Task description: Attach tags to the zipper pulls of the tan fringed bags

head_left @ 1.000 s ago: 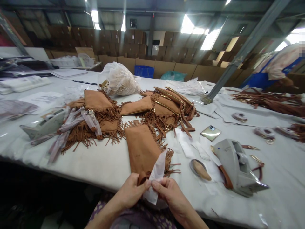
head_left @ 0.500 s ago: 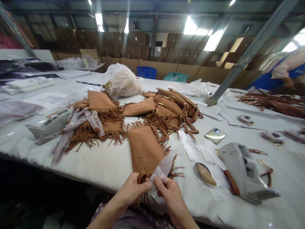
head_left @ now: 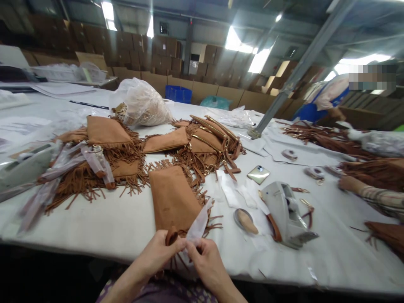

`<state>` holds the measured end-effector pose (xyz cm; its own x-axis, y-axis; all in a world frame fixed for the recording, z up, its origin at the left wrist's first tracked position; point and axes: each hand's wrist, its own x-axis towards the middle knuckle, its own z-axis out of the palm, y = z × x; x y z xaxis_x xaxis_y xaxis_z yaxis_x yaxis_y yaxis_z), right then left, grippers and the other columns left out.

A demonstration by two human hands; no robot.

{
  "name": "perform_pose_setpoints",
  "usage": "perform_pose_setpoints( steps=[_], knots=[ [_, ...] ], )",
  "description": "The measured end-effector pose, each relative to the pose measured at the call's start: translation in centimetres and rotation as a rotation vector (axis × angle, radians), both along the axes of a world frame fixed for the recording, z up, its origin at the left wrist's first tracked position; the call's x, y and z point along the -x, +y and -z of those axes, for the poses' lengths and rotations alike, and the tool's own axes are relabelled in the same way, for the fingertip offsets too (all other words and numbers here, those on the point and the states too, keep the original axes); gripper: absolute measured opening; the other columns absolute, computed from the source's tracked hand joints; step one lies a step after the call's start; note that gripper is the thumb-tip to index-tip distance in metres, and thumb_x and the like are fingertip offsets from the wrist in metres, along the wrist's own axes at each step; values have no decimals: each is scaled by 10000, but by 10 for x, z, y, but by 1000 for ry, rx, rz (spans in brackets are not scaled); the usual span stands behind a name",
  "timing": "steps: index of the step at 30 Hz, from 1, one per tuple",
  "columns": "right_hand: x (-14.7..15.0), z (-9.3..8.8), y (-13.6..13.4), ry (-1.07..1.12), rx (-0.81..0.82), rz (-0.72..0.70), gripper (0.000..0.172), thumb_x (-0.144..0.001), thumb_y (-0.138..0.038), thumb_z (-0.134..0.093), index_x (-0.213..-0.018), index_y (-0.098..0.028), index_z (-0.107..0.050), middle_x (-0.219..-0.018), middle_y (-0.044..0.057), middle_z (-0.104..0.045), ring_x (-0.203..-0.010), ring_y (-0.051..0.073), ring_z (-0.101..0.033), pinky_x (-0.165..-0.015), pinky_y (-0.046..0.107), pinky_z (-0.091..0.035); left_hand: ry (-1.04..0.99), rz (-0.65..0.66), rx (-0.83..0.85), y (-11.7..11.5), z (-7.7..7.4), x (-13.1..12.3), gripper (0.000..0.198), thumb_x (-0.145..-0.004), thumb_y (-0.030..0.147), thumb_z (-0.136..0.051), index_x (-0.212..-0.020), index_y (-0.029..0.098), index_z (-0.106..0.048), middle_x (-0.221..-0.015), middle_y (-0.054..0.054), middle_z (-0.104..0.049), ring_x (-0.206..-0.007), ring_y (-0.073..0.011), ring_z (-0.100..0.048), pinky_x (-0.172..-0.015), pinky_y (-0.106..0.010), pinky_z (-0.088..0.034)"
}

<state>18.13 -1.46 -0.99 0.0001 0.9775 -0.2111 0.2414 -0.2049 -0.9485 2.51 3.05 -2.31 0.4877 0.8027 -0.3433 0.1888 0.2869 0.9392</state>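
At the table's near edge, my left hand (head_left: 159, 249) is closed on a looped brown leather strap (head_left: 171, 235). My right hand (head_left: 206, 257) pinches a strip of thin white wrapping paper (head_left: 199, 222) against the strap, its fingertips meeting those of the left. Just beyond both hands lies a tan suede fringed pouch (head_left: 175, 195), flat, with its fringe toward the right. The strap's lower end is hidden by my hands. A grey tape dispenser (head_left: 280, 212) stands right of my hands, beside a round dish (head_left: 243, 221) with a tan piece in it.
Fringed pouches with gold zips (head_left: 205, 143) are heaped behind, and more pouches (head_left: 109, 132) with wrapped straps lie left. A stuffed plastic bag (head_left: 142, 103) sits at the back. A phone (head_left: 259, 174) lies right. Another person's sleeved arm (head_left: 377, 195) reaches in at right, near brown fringed pieces.
My view has turned right, so the table's things sit further left. Another person's arm now shows at the right. My hands stay together on the strap and paper.
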Motion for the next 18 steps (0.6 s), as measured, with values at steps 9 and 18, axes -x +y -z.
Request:
perform_pose_setpoints(
  steps=[9, 18],
  knots=[
    [-29, -17, -1, -205, -99, -71, 475, -880, -496, -404, -592, -173, -601, -546, -6, -524, -540, 130, -471, -503, 227, -347, -104, 44, -11, 4, -16, -6, 394, -758, 510, -619, -642, 142, -538, -521, 69, -357, -520, -85, -303, -477, -205, -247],
    [-173, 0, 18, -1277, -9, 219, 334, -837, -391, -466, -706, -171, -680, -686, 112, -631, -663, 249, -594, -619, 340, -414, -195, -214, 70, 12, -18, -10, 361, -753, 480, -622, -627, 156, -526, -443, 106, -280, -409, -53, -191, -406, -204, -160]
  ],
)
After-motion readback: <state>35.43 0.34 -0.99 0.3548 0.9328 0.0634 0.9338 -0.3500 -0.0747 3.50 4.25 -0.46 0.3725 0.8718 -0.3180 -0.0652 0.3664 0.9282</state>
